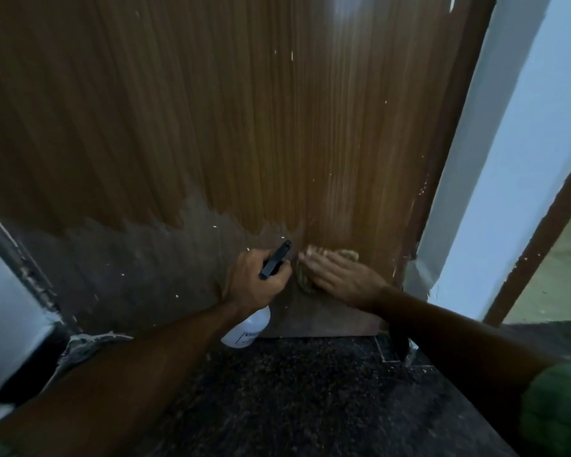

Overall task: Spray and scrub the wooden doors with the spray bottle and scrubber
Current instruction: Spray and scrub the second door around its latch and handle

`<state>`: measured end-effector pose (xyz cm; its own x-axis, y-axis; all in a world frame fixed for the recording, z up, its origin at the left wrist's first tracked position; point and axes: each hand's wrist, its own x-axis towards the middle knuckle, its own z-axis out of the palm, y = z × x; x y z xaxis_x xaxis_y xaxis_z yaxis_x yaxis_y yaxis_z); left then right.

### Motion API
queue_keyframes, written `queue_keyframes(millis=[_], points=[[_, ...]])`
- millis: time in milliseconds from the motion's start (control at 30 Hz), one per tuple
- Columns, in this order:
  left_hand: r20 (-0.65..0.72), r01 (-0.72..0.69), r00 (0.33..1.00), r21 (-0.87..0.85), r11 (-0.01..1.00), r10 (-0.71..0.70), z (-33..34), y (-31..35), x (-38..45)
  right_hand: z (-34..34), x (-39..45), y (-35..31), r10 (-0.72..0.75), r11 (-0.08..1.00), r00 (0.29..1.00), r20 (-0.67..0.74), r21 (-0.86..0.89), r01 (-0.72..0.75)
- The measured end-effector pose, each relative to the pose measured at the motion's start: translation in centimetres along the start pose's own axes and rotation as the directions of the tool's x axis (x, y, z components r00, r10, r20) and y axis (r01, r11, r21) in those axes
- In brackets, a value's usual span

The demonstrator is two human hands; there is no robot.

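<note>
— Left grip point(256, 283)?
— Curled round the neck of the spray bottle point(249, 326), clutching it firmly. Black trigger head point(275, 260) sticking up out of the fist and pointing at the wooden door point(244, 127). White body of the bottle hanging below the fist, tilted, just above the dark speckled floor point(310, 390).

— And the right grip point(338, 275)?
— Fingers straight and together, palm flat, pressing the scrubber point(348, 254) against the door. Not curled round anything.

— Scrubber placed where?
— Under the right palm, sandwiched between it and the wood. Only tan edges peeking out past the fingertips and below the palm's left side; rest hidden.

— Gap between the two?
— Close. Right fingertips just beside the trigger head, not clearly touching it.

— Door around them?
— Low on the panel, near the bottom edge. Left of both, a dull grey-brown worn patch point(129, 258) with a ragged upper border. Above the right one, pale vertical streaks on warmer brown wood. Small white flecks scattered about.

— Anything further out?
— Right of the right one, the chipped brown door edge, then a white wall point(508, 159). Green sleeve point(557, 407) at the right forearm.
</note>
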<state>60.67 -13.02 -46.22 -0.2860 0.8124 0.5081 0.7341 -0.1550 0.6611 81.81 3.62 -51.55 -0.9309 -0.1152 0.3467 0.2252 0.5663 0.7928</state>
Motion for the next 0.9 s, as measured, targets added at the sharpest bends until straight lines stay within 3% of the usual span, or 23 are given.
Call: queue_keyframes(millis=[67,133,200,267,333,367,433,500,533,600,667,733,767,833,900], points=[[0.000,0.022,1.000,0.003,1.000,-0.022,-0.6,-0.5,-0.2,0.7,-1.1,-0.4,-0.189,0.982,0.977,0.097,0.007,0.189],[0.007,0.020,1.000,0.004,1.000,-0.020,-1.2,-0.9,-0.4,-0.2,0.4,0.9,-0.211,0.977,0.976,0.048,0.003,0.211],[0.003,0.016,1.000,-0.013,1.000,-0.016,-1.7,-1.4,-0.6,-2.3,3.2,2.7,0.038,0.995,0.993,-0.112,0.093,-0.027],[0.007,-0.004,1.000,-0.013,1.000,0.005,-2.2,-1.6,-0.7,-4.1,5.7,4.0,0.360,0.926,0.910,-0.206,0.200,-0.321],[0.007,0.002,1.000,-0.007,1.000,-0.002,-2.7,-2.1,-0.7,-4.3,6.8,3.8,0.473,0.878,0.844,-0.252,0.218,-0.427],[0.005,0.013,1.000,-0.008,1.000,-0.013,-3.0,-2.3,-0.6,-3.8,6.6,3.1,0.424,0.902,0.873,-0.241,0.203,-0.382],[0.009,0.020,1.000,0.003,1.000,-0.020,-3.3,-2.6,-0.6,-1.7,4.9,1.0,0.138,0.982,0.978,-0.155,0.151,-0.115],[0.014,0.006,1.000,0.029,1.000,-0.007,-3.7,-2.6,-0.7,0.2,3.5,-0.6,-0.199,0.978,0.980,0.006,0.066,0.199],[0.014,-0.006,1.000,0.045,0.999,0.006,-3.9,-2.5,-0.8,0.3,3.4,-0.6,-0.276,0.961,0.960,0.044,0.028,0.275],[0.009,0.004,1.000,0.066,0.998,-0.005,-4.2,-2.8,-0.9,-0.6,4.8,0.1,-0.241,0.970,0.970,0.035,-0.033,0.242],[0.007,0.011,1.000,0.062,0.998,-0.011,-4.6,-3.2,-1.0,-2.5,7.7,1.0,0.017,1.000,0.996,-0.083,0.017,-0.016],[-0.007,0.010,1.000,0.061,0.998,-0.010,-5.2,-3.3,-1.2,-4.3,10.9,1.7,0.323,0.941,0.932,-0.166,0.157,-0.298],[-0.011,0.015,1.000,0.059,0.998,-0.014,-5.4,-3.1,-1.2,-4.8,11.8,1.7,0.402,0.909,0.900,-0.170,0.195,-0.369],[-0.029,0.029,0.999,0.051,0.998,-0.027,-6.1,-2.9,-1.3,-4.1,12.4,0.4,0.341,0.933,0.927,-0.155,0.175,-0.314],[-0.048,0.033,0.998,0.065,0.997,-0.030,-6.8,-3.0,-1.3,-1.8,11.2,-1.5,0.044,0.994,0.992,-0.115,0.105,-0.032]])
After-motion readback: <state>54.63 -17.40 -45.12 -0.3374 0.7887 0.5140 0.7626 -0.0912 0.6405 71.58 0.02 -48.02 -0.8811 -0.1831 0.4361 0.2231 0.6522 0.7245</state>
